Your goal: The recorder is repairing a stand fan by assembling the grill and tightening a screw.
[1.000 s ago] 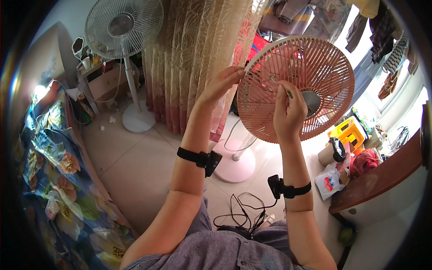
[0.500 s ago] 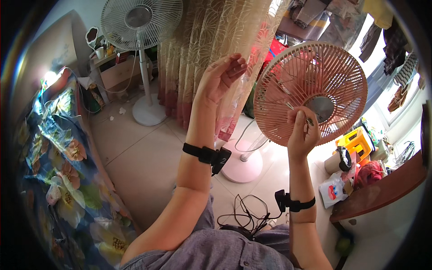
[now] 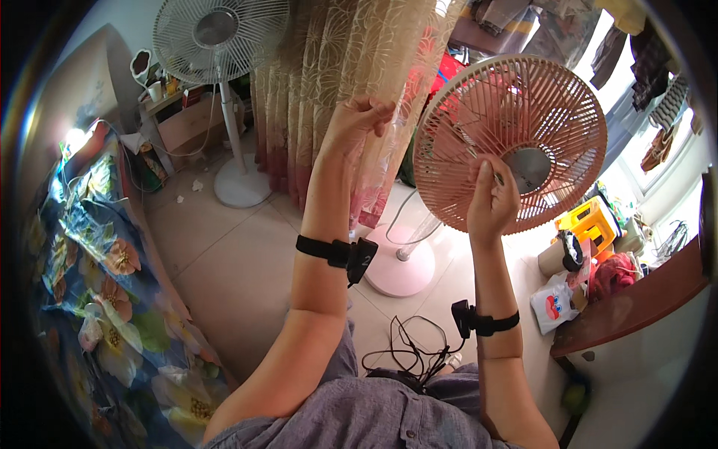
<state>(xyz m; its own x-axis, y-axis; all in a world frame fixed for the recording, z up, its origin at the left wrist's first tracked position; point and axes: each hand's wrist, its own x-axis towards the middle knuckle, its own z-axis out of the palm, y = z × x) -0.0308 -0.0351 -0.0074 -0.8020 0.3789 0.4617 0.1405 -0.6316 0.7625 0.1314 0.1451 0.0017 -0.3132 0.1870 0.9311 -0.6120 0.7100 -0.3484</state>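
Note:
The pink fan [image 3: 557, 120] with a round grille and silver hub stands on a pale pink round base [image 3: 396, 273]. My right hand [image 3: 493, 191] is at the lower left of that grille, fingers closed on a small thin object [image 3: 473, 153], too small to name. My left hand [image 3: 363, 120] is raised left of the fan, before the lace curtain [image 3: 299, 142], apart from the grille. Its fingers are curled closed, and what they hold, if anything, cannot be made out.
A white standing fan [image 3: 224, 112] is at the back left. A floral-covered surface [image 3: 127, 322] lies along the left. Clothes hang at upper right above a yellow stool [image 3: 591, 224], bags and a bin [image 3: 553, 254]. Black cables [image 3: 404, 352] dangle below my arms. A wooden edge [image 3: 628, 307] is at right.
My left hand has left the fan's upper-left rim, moved left, loosened, then curled closed. My right hand remains at the grille, slightly right and lower than a second ago.

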